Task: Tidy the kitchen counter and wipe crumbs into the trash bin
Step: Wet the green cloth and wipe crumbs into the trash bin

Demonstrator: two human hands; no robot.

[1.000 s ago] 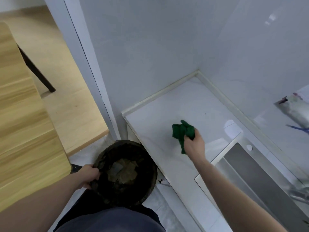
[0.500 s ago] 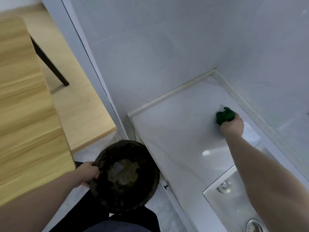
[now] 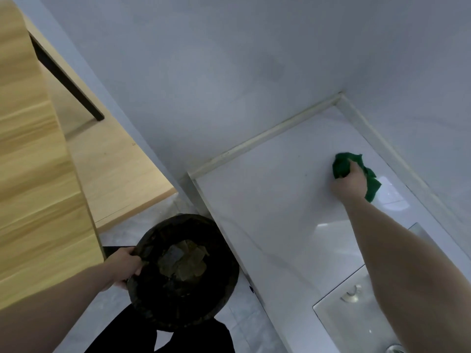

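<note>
Two hands busy here, so using the white counter (image 3: 280, 212) as the reference point. The right hand (image 3: 349, 183) is bunched around a green cloth (image 3: 342, 165), pressing it down on the counter near the back corner, close to the rear wall strip. Most of the cloth sticks out past the knuckles toward the corner, with a flap trailing on the sink side of the hand. The left hand (image 3: 126, 263) grips the rim of the black trash bin (image 3: 183, 272), held below the counter's front edge, near its left end.

What could go wrong, my guess: the bin sits well apart from where the cloth is, so crumbs have to travel across the whole counter. If the sweep comes off the front edge anywhere but right above the bin, stuff lands on the floor. The bin also looks tilted and held by one side only, so it could slip or dump what's in it. A sweep drifting toward the sink (image 3: 356, 314) would drop crumbs in there instead. Can't actually make out any crumbs on the counter.
</note>
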